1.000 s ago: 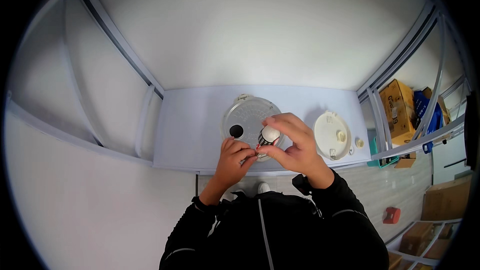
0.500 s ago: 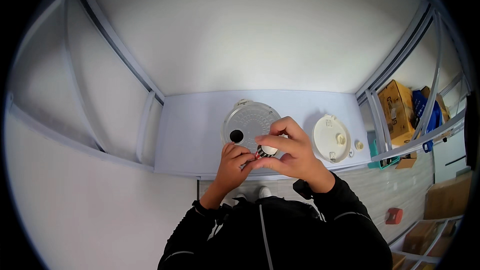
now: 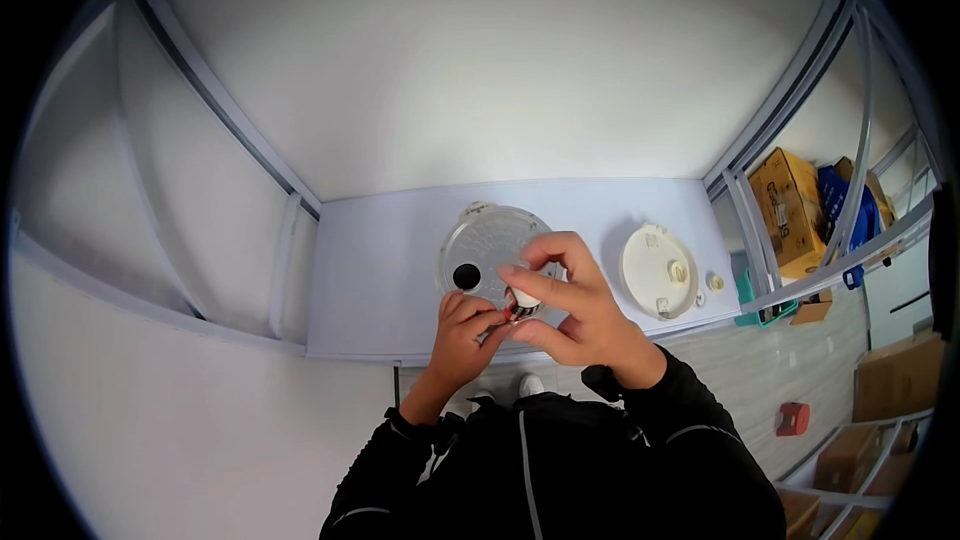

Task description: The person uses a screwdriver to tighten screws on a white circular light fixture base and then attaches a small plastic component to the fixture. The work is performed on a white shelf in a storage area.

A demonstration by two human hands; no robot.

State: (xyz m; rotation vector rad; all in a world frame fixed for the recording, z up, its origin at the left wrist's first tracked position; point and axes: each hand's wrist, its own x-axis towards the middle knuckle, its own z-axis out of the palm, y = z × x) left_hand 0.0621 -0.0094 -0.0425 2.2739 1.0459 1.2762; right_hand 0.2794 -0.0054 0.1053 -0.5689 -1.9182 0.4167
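Over the near edge of the table, I hold a small cylindrical part [image 3: 525, 300] with a white top and a black-and-red lower side. My right hand [image 3: 585, 315] has its thumb and fingers curled around it from the right. Against its lower left end, the fingertips of my left hand [image 3: 462, 335] are pinched together; whether they grip the same part or a small red piece on it is hard to tell. Beneath and beyond my hands lies a round grey translucent lid [image 3: 490, 235] with a dark round hole in it, its near right portion covered by my hands.
A round cream-white lid [image 3: 645, 265] lies to the right on the white table [image 3: 370, 280]. A small cream ring-shaped part [image 3: 715, 282] sits beside it. Metal frame posts border the table. Cardboard boxes [image 3: 790, 205], a teal basket [image 3: 748, 300] and a red stool [image 3: 793, 419] are off right.
My right fingers have shifted slightly around the cylindrical part, which now tilts differently. The left hand stays pinched against it. The whole view has drifted a little.
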